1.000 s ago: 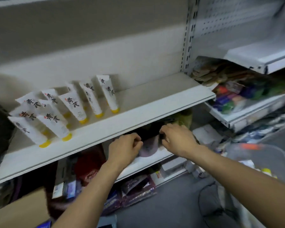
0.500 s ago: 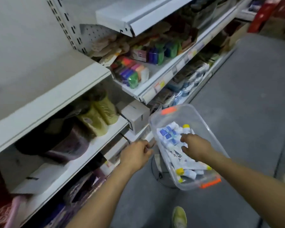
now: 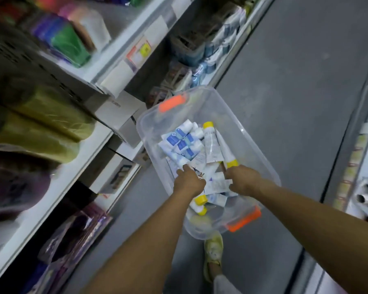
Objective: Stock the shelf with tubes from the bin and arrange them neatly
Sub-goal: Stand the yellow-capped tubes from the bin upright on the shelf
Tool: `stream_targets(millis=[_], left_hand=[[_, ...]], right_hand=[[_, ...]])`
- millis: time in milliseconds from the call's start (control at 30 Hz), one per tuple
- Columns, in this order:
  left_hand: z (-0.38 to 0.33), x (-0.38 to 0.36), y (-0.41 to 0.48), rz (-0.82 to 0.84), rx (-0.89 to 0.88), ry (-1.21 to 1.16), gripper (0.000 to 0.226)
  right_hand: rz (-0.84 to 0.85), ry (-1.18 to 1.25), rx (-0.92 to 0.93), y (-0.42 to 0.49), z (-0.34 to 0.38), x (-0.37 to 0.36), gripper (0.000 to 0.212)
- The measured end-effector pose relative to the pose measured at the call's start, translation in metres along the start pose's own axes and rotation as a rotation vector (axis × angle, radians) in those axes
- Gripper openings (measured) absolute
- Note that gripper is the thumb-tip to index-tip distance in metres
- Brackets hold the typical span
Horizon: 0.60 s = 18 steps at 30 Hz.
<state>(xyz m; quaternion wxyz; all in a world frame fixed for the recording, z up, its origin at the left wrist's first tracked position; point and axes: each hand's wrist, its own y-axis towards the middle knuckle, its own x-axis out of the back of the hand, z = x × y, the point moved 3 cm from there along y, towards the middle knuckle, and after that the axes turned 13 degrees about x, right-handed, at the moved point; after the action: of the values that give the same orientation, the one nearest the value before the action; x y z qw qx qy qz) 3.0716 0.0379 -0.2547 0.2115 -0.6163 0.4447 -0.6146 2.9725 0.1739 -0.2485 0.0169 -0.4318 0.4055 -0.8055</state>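
I log dim, flat indoor light with no hard shadows. Heavy motion blur smears the shelves (image 3: 123, 49) at left; labels unreadable. The bin (image 3: 249, 145) at centre is sharper, with a faint sheen on its clear wall. Wide-angle bend slants the floor (image 3: 295, 81). Lower left sits in deep shadow.

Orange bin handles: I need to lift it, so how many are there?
2. One orange handle on the clear bin's far end, another on its near end. None seems hidden.
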Motion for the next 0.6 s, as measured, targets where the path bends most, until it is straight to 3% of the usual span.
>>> stream_targets(millis=[100, 267, 367, 500, 600], left_hand=[[-0.005, -0.025, 0.020, -0.031, 0.058, 0.076, 0.087], [-0.009, -0.048, 0.041, -0.126, 0.082, 0.231, 0.106], [-0.013, -0.051, 0.046, -0.174, 0.064, 0.373, 0.106], [-0.011, -0.051, 0.038, -0.128, 0.105, 0.297, 0.116], [-0.007, -0.044, 0.026, -0.038, 0.117, 0.202, 0.122]], right_hand=[[0.065, -0.130, 0.039, 0.018, -0.003, -0.020, 0.044], [0.115, -0.354, 0.083, 0.037, -0.007, -0.043, 0.036], [0.110, -0.444, 0.097, 0.044, -0.004, -0.046, 0.035], [0.077, -0.461, 0.112, 0.040, 0.000, -0.039, 0.036], [0.080, -0.342, 0.082, 0.030, 0.004, -0.028, 0.044]])
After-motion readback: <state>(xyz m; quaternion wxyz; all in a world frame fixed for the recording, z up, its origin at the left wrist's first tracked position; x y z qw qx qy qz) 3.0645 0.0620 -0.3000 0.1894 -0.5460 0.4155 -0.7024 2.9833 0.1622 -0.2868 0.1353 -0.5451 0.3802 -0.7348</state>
